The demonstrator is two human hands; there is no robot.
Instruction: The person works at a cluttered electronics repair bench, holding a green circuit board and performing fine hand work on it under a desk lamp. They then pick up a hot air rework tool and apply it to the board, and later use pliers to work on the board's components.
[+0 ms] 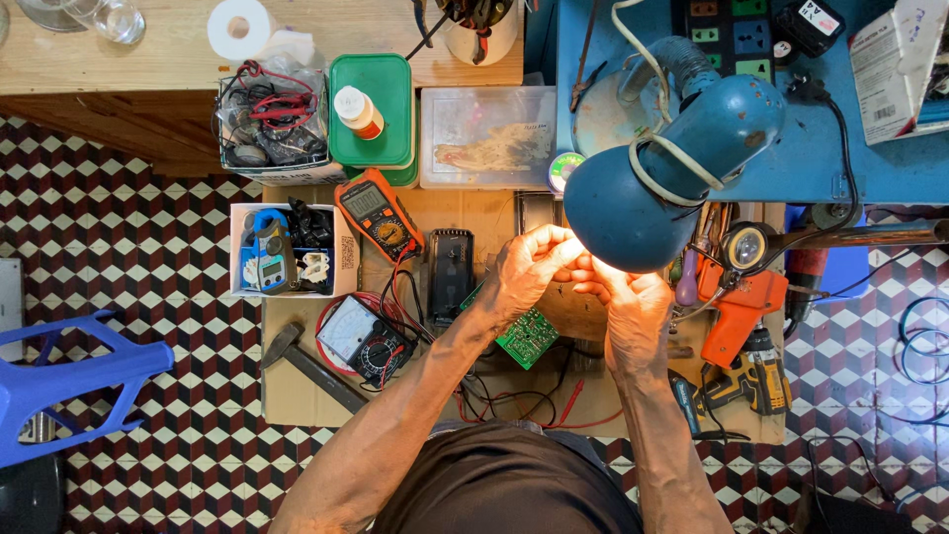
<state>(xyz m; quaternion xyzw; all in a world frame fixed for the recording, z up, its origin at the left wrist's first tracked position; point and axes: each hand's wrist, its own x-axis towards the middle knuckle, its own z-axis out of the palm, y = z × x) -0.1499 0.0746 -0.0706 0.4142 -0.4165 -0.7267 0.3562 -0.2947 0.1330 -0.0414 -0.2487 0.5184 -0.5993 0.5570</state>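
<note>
Green circuit board (527, 337) lies flat beneath both hands.

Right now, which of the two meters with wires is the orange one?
The orange multimeter is the upper one, tilted beside the white box. The other meter, below it, is black with a pale dial face inside a red wire loop.
</note>
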